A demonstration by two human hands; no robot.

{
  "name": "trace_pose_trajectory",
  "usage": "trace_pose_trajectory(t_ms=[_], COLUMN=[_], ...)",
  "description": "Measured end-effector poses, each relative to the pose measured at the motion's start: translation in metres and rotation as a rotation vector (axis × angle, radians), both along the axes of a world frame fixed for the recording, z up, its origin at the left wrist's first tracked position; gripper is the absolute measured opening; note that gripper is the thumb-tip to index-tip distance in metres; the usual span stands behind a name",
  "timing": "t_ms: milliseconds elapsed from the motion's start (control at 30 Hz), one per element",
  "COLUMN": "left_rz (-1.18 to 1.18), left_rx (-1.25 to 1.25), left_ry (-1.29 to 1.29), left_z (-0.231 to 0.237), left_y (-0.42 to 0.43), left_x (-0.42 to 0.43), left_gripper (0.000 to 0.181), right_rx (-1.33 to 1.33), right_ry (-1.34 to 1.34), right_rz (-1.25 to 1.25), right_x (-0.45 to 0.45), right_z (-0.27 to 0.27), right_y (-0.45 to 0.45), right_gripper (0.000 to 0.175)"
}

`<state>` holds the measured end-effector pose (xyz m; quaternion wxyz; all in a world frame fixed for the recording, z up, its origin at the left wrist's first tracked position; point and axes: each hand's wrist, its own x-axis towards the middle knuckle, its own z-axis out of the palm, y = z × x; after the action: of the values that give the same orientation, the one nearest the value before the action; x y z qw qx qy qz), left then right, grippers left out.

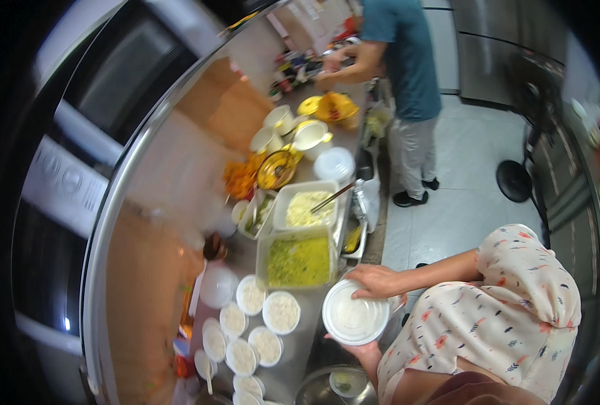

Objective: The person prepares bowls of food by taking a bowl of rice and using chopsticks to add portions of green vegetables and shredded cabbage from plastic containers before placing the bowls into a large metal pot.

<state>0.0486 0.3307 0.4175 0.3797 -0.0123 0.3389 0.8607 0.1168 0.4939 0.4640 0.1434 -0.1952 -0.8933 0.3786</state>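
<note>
I hold a round white plastic container [355, 312] with a translucent lid above the counter's near edge. My right hand [376, 281] rests palm down over its rim, with the thumb on the lid. My left hand [365, 352] supports it from below, so most of those fingers are hidden. Just past it stands a rectangular plastic tub of yellow-green soup or sauce [298, 260]. Several open round containers of white food, apparently rice [282, 312], stand close together on the counter. A white spoon [209, 379] rests in one at the lower left.
A tub of pale shredded food [310, 207] holds a metal utensil. Beyond are a stack of lids [334, 164], white pots [312, 136] and a yellow bowl [278, 169]. A metal basin [330, 387] sits below my hands. Another person [406, 66] works along the counter.
</note>
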Motion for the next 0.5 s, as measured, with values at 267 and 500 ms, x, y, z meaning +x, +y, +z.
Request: trace_pose_trajectory(t_ms=[267, 500], left_rz=[-0.167, -0.240], left_rx=[0.000, -0.076], left_ry=[-0.011, 0.012], left_z=[0.007, 0.010], left_y=[0.017, 0.028], left_x=[0.007, -0.003], left_gripper=[0.084, 0.081], right_rx=[-0.165, -0.213], right_ry=[-0.080, -0.076], right_rz=[-0.113, -0.162], right_x=[0.023, 0.029], right_z=[-0.003, -0.010], right_y=[0.022, 0.035], right_gripper=[0.050, 0.054])
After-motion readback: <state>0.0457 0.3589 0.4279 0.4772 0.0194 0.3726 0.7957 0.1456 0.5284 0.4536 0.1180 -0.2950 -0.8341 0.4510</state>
